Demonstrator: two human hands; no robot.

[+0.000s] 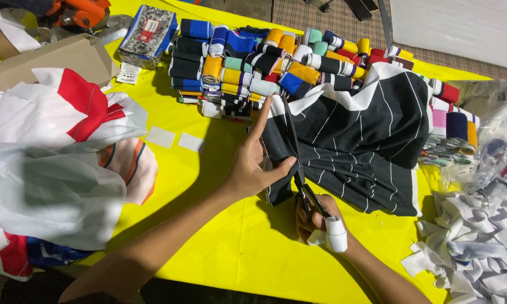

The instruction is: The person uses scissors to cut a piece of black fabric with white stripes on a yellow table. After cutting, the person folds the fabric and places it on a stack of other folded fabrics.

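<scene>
My left hand [253, 163] pinches the folded left edge of a black fabric piece with thin white stripes [366, 135], index finger pointing up along the fold. My right hand [320, 220], with white tape wrapped around the thumb, grips a pair of black scissors [296, 152] whose long blades run up along that fabric edge beside my left fingers. The cloth lies spread on a bright yellow table cover [236, 236].
Several rolled collar strips in many colours [264, 56] are stacked behind the cloth. White and red garments [56, 152] pile up at left, white fabric scraps [478, 247] at right, clear plastic bags [495, 129] beside them. A cardboard box [50, 56] and two white labels [174, 138] lie at left.
</scene>
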